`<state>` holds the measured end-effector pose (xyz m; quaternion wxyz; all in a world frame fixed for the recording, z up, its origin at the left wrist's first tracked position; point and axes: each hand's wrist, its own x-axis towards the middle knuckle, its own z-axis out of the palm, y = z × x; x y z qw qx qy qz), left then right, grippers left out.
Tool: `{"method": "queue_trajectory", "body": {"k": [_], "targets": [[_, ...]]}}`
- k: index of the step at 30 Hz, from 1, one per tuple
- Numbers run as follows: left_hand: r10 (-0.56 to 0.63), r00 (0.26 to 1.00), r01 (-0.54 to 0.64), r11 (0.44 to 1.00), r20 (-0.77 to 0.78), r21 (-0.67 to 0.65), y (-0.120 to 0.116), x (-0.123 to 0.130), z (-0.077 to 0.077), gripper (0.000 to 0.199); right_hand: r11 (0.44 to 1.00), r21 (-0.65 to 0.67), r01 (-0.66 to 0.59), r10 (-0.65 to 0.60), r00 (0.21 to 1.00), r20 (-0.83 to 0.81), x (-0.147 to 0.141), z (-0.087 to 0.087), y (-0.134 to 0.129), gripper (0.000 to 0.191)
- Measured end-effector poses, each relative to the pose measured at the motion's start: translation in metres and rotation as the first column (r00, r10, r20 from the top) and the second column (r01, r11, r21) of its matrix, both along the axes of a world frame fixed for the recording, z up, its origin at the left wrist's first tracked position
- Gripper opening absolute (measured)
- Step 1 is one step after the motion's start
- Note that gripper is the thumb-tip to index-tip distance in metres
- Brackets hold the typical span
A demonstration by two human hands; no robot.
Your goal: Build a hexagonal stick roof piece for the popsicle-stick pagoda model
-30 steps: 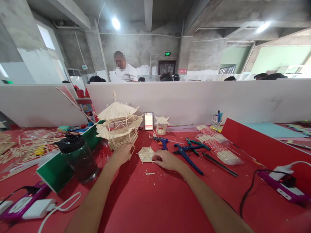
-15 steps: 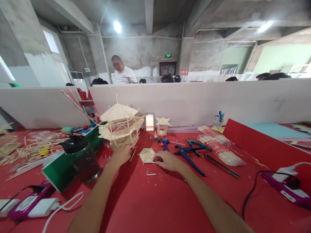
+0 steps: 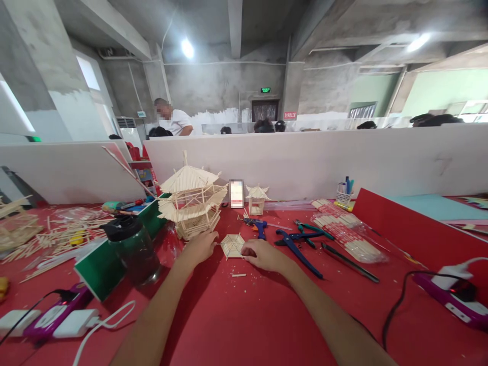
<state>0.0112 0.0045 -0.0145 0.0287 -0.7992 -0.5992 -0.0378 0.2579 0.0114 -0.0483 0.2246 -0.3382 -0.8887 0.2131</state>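
Note:
A flat web-like hexagon of thin sticks (image 3: 232, 246) lies on the red table (image 3: 244, 325). My right hand (image 3: 263, 254) pinches its right edge between thumb and fingers. Just left of the hexagon, my left hand (image 3: 202, 247) rests with bent fingers; whether it holds a small stick is too small to tell. Behind that hand stands a large two-roofed stick pavilion (image 3: 190, 201). A small stick pavilion (image 3: 256, 200) and an upright phone (image 3: 236, 194) are behind the hexagon. One short stick (image 3: 239, 275) lies in front of it.
A blue glue gun (image 3: 261, 227), blue cutters (image 3: 295, 246), green-handled pliers (image 3: 310, 229) and bagged sticks (image 3: 343, 229) lie right. On the left are a dark bottle (image 3: 133, 249), green board (image 3: 99, 267) and power strip (image 3: 57, 312). A white partition (image 3: 305, 162) runs behind; a person (image 3: 177, 121) stands beyond.
My left hand has moved slightly right, nearer the hexagon, and the loose stick beside it no longer shows. The view has shifted a little. The person beyond the partition has moved left and leans lower.

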Motion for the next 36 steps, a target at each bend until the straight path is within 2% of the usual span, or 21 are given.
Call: {"method": "queue_trajectory", "body": {"k": [8, 14, 26, 36], "targets": [[-0.029, 0.999, 0.028, 0.999, -0.035, -0.021, -0.007, 0.020, -0.011, 0.044, 0.999, 0.034, -0.003, 0.003, 1.000, 0.011, -0.001, -0.002, 0.001, 0.015], [-0.032, 0.999, 0.032, 0.999, -0.037, -0.024, -0.007, 0.020, -0.013, 0.044, 0.998, 0.060, -0.004, 0.003, 1.000, 0.016, -0.001, -0.004, 0.001, 0.015], [0.036, 0.999, -0.037, 0.999, -0.040, -0.024, -0.009, 0.020, -0.013, 0.047, 0.998, 0.062, 0.008, -0.009, 1.000, 0.027, -0.001, -0.003, -0.001, 0.014], [0.017, 0.999, -0.019, 0.999, -0.044, -0.031, -0.005, 0.019, -0.015, 0.046, 0.997, 0.068, 0.020, -0.022, 1.000, 0.020, -0.001, -0.006, 0.000, 0.013]]}}
